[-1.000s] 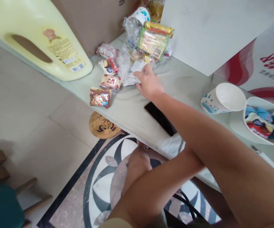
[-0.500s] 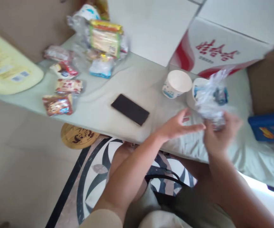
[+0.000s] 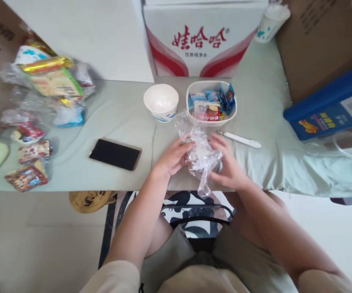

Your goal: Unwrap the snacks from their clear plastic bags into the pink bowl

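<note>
A crumpled clear plastic bag [image 3: 202,156] lies between my hands at the front of the cloth-covered surface. My left hand [image 3: 176,156] is closed on its left side, thumb and fingers pinching the film. My right hand [image 3: 229,165] is at the bag's other side, thumb and fingers spread apart around its edge. Just behind the bag stands a white rounded-square tub [image 3: 191,116] with several small blue and red snack packets [image 3: 210,106] in it. An empty paper bowl [image 3: 161,101] stands to the tub's left. A slim white-handled tool [image 3: 239,139] lies behind my right hand.
A black phone [image 3: 115,154] lies left of my hands. Wrapped snacks [image 3: 33,152] and a heap of packages [image 3: 53,79] are farther left. White cartons [image 3: 200,40] stand behind; a blue box [image 3: 331,106], clear plastic cups [image 3: 348,143] and a paper cup [image 3: 270,26] are at right.
The view has swung right. My right hand has brought the plastic bag away from over the tub to the front edge, uncovering the packets. My left hand has taken hold of the bag.
</note>
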Demonstrator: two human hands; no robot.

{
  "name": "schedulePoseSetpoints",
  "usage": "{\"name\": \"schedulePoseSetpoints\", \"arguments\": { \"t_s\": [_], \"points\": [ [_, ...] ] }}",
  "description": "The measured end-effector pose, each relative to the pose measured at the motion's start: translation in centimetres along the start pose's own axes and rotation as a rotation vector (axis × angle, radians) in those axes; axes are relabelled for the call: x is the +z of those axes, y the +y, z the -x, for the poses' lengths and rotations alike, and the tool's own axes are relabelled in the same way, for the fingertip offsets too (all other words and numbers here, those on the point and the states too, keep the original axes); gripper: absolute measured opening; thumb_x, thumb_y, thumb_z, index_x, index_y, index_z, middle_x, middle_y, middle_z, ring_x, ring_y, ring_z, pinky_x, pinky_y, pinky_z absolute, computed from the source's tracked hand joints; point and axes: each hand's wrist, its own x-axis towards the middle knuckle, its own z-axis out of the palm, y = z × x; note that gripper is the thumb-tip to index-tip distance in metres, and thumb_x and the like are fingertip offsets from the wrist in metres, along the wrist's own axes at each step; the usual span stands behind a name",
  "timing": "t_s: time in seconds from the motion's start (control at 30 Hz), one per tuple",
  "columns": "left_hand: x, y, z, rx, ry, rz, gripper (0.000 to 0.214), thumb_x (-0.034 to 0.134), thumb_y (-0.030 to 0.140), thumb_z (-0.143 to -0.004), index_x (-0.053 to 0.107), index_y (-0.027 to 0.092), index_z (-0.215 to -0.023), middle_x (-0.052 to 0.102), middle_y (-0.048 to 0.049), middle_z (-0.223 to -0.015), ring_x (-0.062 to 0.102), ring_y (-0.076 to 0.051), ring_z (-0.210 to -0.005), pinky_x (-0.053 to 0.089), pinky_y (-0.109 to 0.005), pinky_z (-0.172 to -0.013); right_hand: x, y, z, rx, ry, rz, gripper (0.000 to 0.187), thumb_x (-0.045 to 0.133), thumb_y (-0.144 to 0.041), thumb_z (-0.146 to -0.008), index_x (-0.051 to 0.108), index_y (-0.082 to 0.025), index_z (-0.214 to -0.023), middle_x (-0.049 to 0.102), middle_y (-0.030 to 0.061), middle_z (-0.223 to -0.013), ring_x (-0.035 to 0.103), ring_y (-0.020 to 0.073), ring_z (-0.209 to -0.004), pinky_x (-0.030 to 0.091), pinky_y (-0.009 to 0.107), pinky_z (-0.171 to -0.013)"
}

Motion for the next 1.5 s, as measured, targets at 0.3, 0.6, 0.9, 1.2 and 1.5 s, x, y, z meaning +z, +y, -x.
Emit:
{"name": "schedulePoseSetpoints", "arguments": {
  "t_s": [0.3, 0.6, 0.9, 1.2, 1.5],
  "points": [
    [2.5, -1.5, -3.0, 0.071, 0.163, -0.1, 0.041, 0.082, 0.041, -0.077, 0.071, 0.019, -0.11, 0.076, -0.0043, -0.097, 0.072, -0.018, -0.084, 0.058, -0.027, -0.072, -1.7, -0.3, 0.5, -0.09, 0.105, -0.134, 0.011, 0.066, -0.038, -0.091, 0.065, -0.027, -0.087, 0.073, 0.0074, -0.121, 0.057, 0.0311, -0.135, 0.048, 0.055, -0.11],
    [2.5, -2.0, -2.7, 0.229, 0.161, -0.477, 0.044, 0.085, 0.048, -0.073, 0.075, 0.02, -0.106, 0.076, -0.0058, -0.099, 0.069, -0.023, -0.103, 0.055, -0.029, -0.088, -2.3, -1.0, 1.0, -0.017, 0.084, -0.08, 0.008, 0.059, -0.03, -0.095, 0.066, -0.026, -0.091, 0.075, 0.0018, -0.079, 0.072, 0.0199, -0.077, 0.054, 0.038, -0.074],
    [1.5, -1.8, -1.2, 0.137, -0.038, -0.372, 0.064, 0.081, 0.068, -0.067, 0.074, 0.021, -0.109, 0.073, -0.0101, -0.118, 0.064, -0.032, -0.121, 0.051, -0.039, -0.1, 0.8, 0.2, 0.3, 0.296, 0.265, -0.144, 0.079, 0.079, -0.052, -0.078, 0.042, -0.028, -0.144, 0.048, 0.0166, -0.145, 0.059, 0.0305, -0.123, 0.059, 0.045, -0.09],
    [1.8, -1.5, 0.3, 0.111, -0.129, -0.417, 0.099, 0.095, 0.035, -0.06, 0.04, 0.029, -0.141, 0.066, -0.0094, -0.127, 0.066, -0.025, -0.114, 0.051, -0.036, -0.098, 2.9, 1.0, -0.8, 0.349, 0.283, -0.378, 0.078, 0.071, -0.042, -0.083, 0.032, -0.025, -0.148, 0.061, 0.0155, -0.131, 0.068, 0.0254, -0.105, 0.06, 0.042, -0.087],
    [1.5, -0.9, 0.3, 0.117, -0.148, -0.631, 0.074, 0.09, 0.03, -0.063, 0.053, 0.023, -0.126, 0.066, -0.0028, -0.1, 0.064, -0.018, -0.086, 0.052, -0.029, -0.079, 0.4, 0.5, -1.2, 0.137, 0.23, -0.088, 0.007, 0.06, -0.029, -0.088, 0.066, -0.028, -0.09, 0.077, 0.0039, -0.097, 0.072, 0.026, -0.099, 0.056, 0.048, -0.094]
  ]
}}
